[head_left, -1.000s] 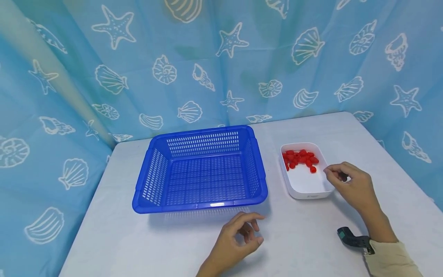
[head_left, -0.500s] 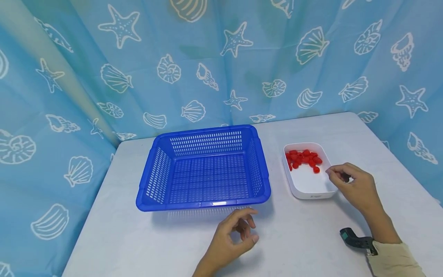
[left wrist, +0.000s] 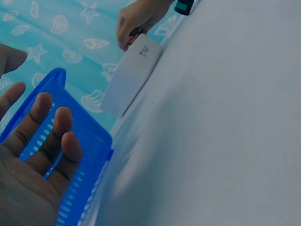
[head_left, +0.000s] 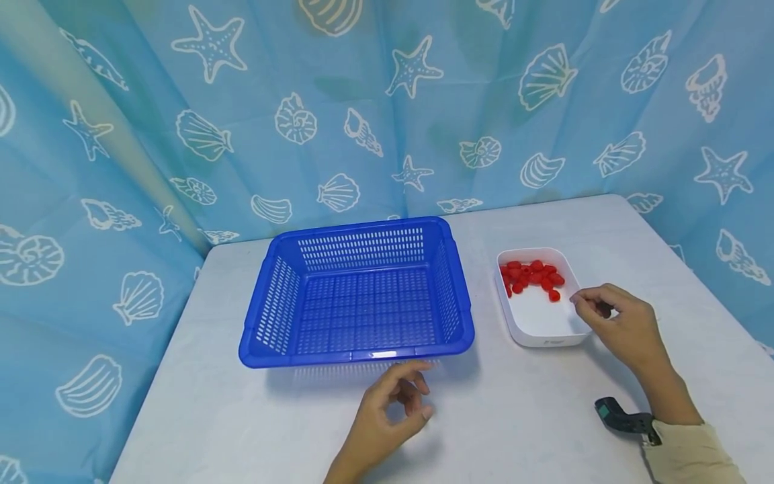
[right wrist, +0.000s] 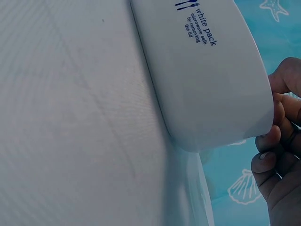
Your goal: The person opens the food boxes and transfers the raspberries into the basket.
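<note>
My right hand point(head_left: 623, 326) pinches the right rim of a white plastic food container point(head_left: 547, 341), its thumb at the inner side. Up close in the right wrist view, the fingers point(right wrist: 269, 139) curl against the container's edge, and printed lettering shows on the wall. Several small red, berry-like pieces point(head_left: 537, 274) lie inside, mostly toward the far end. Just in front of a blue perforated plastic basket point(head_left: 468, 333), my left hand point(head_left: 381, 423) hovers with loosely bent fingers and nothing in its grasp. The left wrist view shows its palm and fingers point(left wrist: 59, 125) overlapping the basket's side.
Both containers stand on a white-covered table point(head_left: 520, 410), the basket left of the white one. Behind and to the left hangs a blue curtain point(head_left: 242, 134) with white shells and starfish. A black strap device point(head_left: 623, 418) sits on my right wrist.
My left hand has drifted to the left, along the basket's front edge. My right hand stays at the white container's rim. The head view has shifted slightly.
</note>
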`<act>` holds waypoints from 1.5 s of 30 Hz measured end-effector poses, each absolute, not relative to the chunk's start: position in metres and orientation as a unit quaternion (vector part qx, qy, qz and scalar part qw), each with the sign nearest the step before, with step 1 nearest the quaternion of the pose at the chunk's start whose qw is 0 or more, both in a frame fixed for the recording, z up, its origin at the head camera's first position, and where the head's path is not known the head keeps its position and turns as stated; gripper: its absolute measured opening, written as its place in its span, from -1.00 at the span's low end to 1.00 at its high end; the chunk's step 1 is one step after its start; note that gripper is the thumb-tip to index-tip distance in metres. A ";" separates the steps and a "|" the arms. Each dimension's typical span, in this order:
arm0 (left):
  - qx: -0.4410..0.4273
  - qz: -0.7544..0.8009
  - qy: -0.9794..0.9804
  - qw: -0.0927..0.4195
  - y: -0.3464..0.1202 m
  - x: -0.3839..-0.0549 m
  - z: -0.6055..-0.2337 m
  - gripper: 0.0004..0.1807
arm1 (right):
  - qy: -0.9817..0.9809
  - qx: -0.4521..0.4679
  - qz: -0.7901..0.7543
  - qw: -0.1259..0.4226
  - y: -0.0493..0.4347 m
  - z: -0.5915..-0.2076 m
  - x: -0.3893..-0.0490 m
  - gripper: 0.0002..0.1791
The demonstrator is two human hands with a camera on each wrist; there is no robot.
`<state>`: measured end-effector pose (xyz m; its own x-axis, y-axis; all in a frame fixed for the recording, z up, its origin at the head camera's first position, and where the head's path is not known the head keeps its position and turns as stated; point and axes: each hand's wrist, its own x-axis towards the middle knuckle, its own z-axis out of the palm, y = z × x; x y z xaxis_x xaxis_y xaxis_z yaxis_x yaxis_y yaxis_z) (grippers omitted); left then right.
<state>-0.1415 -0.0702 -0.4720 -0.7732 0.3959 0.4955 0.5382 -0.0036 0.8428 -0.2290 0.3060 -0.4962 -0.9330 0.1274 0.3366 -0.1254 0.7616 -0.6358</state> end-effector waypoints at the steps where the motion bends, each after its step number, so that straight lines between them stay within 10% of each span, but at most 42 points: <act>1: -0.330 -0.626 -0.704 0.058 -0.071 -0.142 -0.472 -0.45 | -0.921 -0.001 0.346 0.182 0.306 -0.496 -0.229 -0.78; 45: -0.242 -0.633 -0.731 0.082 -0.129 -0.138 -0.471 -0.47 | -0.929 -0.002 0.326 0.177 0.303 -0.498 -0.232 -0.78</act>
